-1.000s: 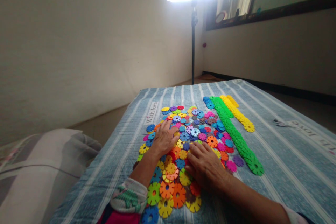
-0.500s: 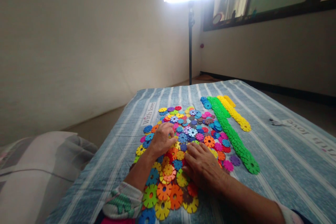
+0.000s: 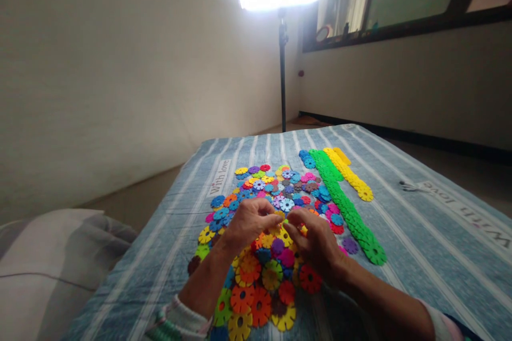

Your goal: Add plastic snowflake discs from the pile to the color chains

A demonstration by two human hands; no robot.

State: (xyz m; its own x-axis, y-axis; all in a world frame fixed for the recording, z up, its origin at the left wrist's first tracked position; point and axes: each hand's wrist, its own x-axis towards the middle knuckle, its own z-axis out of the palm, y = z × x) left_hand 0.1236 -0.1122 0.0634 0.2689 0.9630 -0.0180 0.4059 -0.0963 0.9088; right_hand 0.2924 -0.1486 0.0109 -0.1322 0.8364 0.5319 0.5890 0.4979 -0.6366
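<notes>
A heap of notched plastic flower discs (image 3: 261,305) in many colours lies spread over the striped blue cover. Above its middle, my left hand (image 3: 252,219) has thumb and fingers pinched together, with a bit of a yellow disc (image 3: 280,215) showing at the tips. My right hand (image 3: 318,237) is close beside it, its fingers curled and pinched near the same spot; what they grip, if anything, is hidden. To the right of the heap runs a long overlapping row of green discs (image 3: 352,216), and beyond it a row of yellow discs (image 3: 352,176).
A few blue discs (image 3: 307,159) lie at the far end of the green row. A small dark and white object (image 3: 410,186) rests on the striped cover (image 3: 424,256) at right. Behind stands a lit lamp on a pole (image 3: 282,74). Pale bedding (image 3: 52,256) is at left.
Both hands have come together over the heap and their fingertips now nearly meet. My right hand has lifted off the discs, uncovering purple and pink ones. The view has shifted slightly.
</notes>
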